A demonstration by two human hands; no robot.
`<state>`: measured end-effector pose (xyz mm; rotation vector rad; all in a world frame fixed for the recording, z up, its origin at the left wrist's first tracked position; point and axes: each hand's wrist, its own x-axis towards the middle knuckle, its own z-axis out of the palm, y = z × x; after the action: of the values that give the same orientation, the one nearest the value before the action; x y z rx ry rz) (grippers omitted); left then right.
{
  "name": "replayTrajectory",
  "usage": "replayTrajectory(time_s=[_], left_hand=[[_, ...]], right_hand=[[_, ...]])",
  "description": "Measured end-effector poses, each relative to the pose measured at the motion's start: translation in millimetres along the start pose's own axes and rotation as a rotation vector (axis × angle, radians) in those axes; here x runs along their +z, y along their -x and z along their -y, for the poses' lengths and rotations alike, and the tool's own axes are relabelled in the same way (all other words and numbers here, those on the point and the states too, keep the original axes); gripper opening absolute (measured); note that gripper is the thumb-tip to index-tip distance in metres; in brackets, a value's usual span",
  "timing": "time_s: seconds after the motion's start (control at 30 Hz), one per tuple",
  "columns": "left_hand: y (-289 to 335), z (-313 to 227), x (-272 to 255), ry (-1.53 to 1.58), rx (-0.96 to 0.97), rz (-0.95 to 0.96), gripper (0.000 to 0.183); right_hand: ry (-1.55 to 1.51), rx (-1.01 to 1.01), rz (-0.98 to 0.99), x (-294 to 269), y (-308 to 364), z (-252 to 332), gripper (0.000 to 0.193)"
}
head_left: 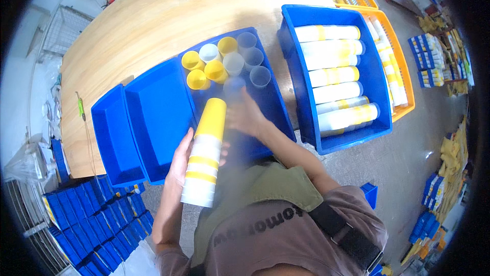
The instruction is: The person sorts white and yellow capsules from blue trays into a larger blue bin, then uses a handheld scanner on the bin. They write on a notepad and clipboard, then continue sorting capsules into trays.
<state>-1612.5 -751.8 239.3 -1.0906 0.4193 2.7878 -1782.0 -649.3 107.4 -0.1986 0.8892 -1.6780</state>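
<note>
My left hand [179, 159] is wrapped round a tilted stack of nested plastic cups [202, 148]. A yellow cup tops the stack, and white and yellow-banded rims show below it. My right hand [244, 115], blurred, is just beyond the stack over the blue bin [265, 117], its thumb against a translucent cup [234, 86]. The right fingers are partly hidden behind the stack. At the far end of that bin stand several single cups, mouths up: yellow cups [216, 71] on the left and middle, frosted and clear cups [253, 58] on the right.
Two bare blue bins [158, 107] adjoin on the left. To the right, another blue bin [326, 146] holds several lying cup stacks [334, 76], with yellow crates [403, 72] behind. The wooden table [127, 36] carries a green-handled tool [80, 106]. Blue bins [92, 209] are piled lower left.
</note>
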Motion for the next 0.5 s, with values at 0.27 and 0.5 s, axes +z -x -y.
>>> replayTrajectory(time_s=[0.27, 0.5], left_hand=[[18.8, 14.3, -11.6, 0.01, 0.046, -0.019, 0.057], [37.0, 28.5, -16.3, -0.085, -0.01, -0.111, 0.059]], right_hand=[[-0.452, 0.122, -0.104, 38.7, 14.8, 18.1, 0.038], [-0.076, 0.398, 0.096, 51.2, 20.4, 5.2, 0.053]])
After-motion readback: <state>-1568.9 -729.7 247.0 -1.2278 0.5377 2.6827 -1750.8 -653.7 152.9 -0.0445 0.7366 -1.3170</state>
